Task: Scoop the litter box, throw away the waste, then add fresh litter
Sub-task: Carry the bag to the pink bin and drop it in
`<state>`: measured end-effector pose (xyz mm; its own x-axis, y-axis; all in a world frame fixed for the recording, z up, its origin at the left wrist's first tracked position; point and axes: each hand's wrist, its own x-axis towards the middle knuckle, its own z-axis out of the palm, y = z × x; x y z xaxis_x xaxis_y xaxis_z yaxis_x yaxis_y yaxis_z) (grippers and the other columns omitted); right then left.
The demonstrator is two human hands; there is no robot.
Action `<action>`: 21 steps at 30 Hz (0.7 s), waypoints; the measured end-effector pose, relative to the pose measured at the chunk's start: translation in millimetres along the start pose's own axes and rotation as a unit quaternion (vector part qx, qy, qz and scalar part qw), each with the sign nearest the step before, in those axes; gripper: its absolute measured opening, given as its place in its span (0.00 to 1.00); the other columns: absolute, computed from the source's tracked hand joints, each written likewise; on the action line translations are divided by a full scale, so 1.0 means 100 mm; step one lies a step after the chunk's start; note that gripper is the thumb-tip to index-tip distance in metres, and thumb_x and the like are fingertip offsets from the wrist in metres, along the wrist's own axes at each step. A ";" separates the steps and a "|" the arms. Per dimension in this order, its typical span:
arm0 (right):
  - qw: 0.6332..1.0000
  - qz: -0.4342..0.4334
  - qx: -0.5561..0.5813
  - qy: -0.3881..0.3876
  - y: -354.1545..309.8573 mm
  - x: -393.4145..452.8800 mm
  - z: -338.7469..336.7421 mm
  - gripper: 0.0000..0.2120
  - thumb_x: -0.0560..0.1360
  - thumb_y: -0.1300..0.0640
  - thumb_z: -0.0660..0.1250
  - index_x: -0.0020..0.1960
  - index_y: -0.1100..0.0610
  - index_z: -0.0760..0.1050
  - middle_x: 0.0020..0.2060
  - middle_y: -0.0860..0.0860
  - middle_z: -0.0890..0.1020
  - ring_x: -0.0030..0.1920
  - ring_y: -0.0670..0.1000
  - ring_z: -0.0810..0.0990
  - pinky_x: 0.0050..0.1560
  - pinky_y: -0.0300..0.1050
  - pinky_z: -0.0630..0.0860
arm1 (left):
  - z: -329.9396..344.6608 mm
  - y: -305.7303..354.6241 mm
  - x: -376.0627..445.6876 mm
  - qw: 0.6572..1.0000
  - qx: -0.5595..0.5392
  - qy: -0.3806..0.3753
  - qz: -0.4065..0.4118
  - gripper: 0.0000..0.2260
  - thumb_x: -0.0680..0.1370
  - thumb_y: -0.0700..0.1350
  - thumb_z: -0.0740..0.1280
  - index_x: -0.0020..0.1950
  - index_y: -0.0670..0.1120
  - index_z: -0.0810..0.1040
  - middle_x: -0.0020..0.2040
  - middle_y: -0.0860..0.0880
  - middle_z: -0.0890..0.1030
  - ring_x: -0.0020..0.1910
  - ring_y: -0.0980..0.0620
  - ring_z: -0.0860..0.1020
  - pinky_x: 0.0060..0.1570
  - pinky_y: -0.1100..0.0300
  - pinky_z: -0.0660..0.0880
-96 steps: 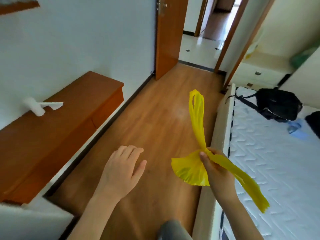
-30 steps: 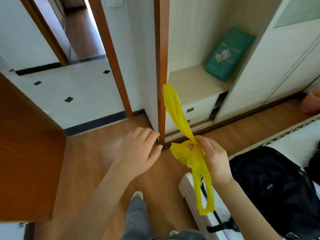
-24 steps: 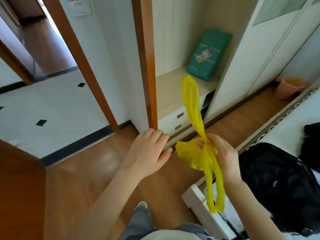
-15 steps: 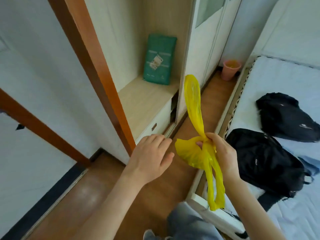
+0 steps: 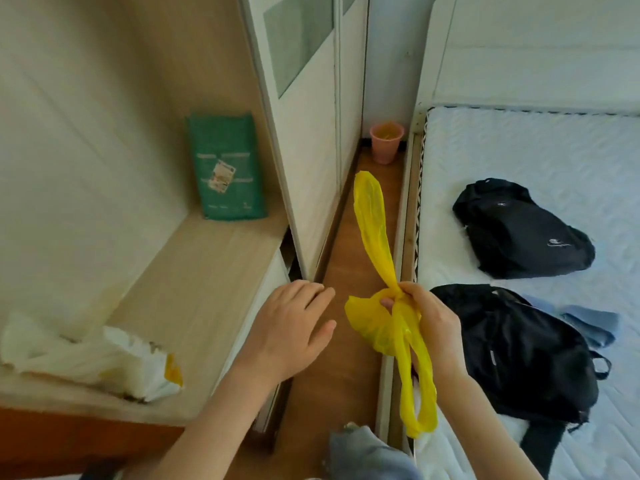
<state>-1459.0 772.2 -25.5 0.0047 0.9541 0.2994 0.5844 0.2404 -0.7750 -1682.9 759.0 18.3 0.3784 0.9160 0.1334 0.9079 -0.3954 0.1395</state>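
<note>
two hands in view: left hand is hovering with fingers relaxed and holding nothing; right hand is pinching a yellow plastic bag at its gathered neck
grip: right one is closing on the bag, left one is staying loose and free
bag: one handle loop is standing up over the floor strip, the other is dangling below the wrist beside the bed
green litter bag: standing upright on the shelf, leaning against the back wall
pink bin: sitting on the floor at the far end, between wardrobe and bed
litter box: not showing anywhere
step in hand: likely the waste disposal, with the yellow bag being carried toward the bin
next move: probably calling for walking down the narrow gap and lowering the bag into the bin, or opening it with the free hand
</note>
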 end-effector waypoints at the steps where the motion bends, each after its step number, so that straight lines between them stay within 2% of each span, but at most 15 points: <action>1: 1.000 0.003 0.001 0.007 0.03 0.17 -0.01 0.15 0.74 0.43 0.65 0.56 0.50 0.76 0.45 0.45 0.79 0.46 0.45 0.79 0.48 0.32 0.74 | -0.02 -0.04 0.20 1.000 0.002 0.008 0.002 0.22 0.79 0.55 0.56 0.67 0.46 0.74 0.62 0.49 0.78 0.63 0.50 0.74 0.62 0.54 0.71; 4: 0.999 0.000 -0.031 0.036 0.12 0.73 -0.05 0.12 0.74 0.50 0.70 0.55 0.53 0.76 0.44 0.42 0.78 0.44 0.42 0.77 0.45 0.26 0.69 | -0.12 -0.18 0.85 1.000 0.005 0.012 0.008 0.22 0.78 0.55 0.56 0.66 0.46 0.75 0.60 0.49 0.79 0.61 0.50 0.75 0.61 0.54 0.71; 9: 0.995 -0.006 -0.069 0.067 0.26 1.46 -0.12 0.13 0.71 0.57 0.73 0.54 0.56 0.76 0.43 0.39 0.75 0.42 0.40 0.74 0.44 0.25 0.66 | -0.17 -0.37 1.72 1.000 0.004 0.009 0.023 0.22 0.78 0.55 0.55 0.65 0.45 0.76 0.59 0.49 0.79 0.59 0.50 0.76 0.58 0.54 0.73; 12: 0.995 0.011 -0.076 0.067 0.41 1.88 -0.09 0.12 0.73 0.54 0.71 0.54 0.56 0.77 0.42 0.40 0.74 0.42 0.43 0.74 0.41 0.30 0.67 | -0.09 -0.49 2.20 0.999 0.011 0.002 0.040 0.23 0.78 0.56 0.53 0.66 0.46 0.75 0.60 0.49 0.79 0.61 0.51 0.75 0.60 0.55 0.71; 14: 0.994 0.041 -0.089 0.054 0.54 2.17 -0.05 0.12 0.74 0.52 0.71 0.55 0.55 0.77 0.42 0.41 0.74 0.41 0.44 0.73 0.40 0.28 0.63 | -0.01 -0.57 2.54 0.999 0.006 -0.001 0.050 0.23 0.78 0.55 0.54 0.65 0.45 0.76 0.60 0.49 0.79 0.60 0.50 0.75 0.59 0.54 0.72; 17: 0.993 0.058 -0.090 0.048 0.73 2.62 0.06 0.12 0.74 0.51 0.71 0.55 0.53 0.76 0.42 0.43 0.76 0.41 0.44 0.72 0.39 0.29 0.63 | 0.15 -0.76 3.07 0.998 -0.004 -0.002 0.064 0.22 0.78 0.54 0.54 0.64 0.44 0.76 0.58 0.48 0.79 0.58 0.49 0.76 0.57 0.54 0.73; 21: 0.990 0.060 -0.103 0.076 1.01 3.36 0.25 0.11 0.72 0.47 0.67 0.51 0.51 0.76 0.39 0.39 0.74 0.37 0.43 0.73 0.38 0.26 0.63 | 0.40 -1.15 3.88 0.997 -0.027 -0.001 0.074 0.20 0.78 0.54 0.58 0.64 0.45 0.76 0.59 0.48 0.79 0.59 0.49 0.76 0.58 0.54 0.73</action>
<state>-1418.4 1121.4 -16.8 0.1973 0.9319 0.3043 0.7256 0.0699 -0.6846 -1633.5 1162.9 14.3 0.5077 0.8474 0.1553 0.8309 -0.5293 0.1716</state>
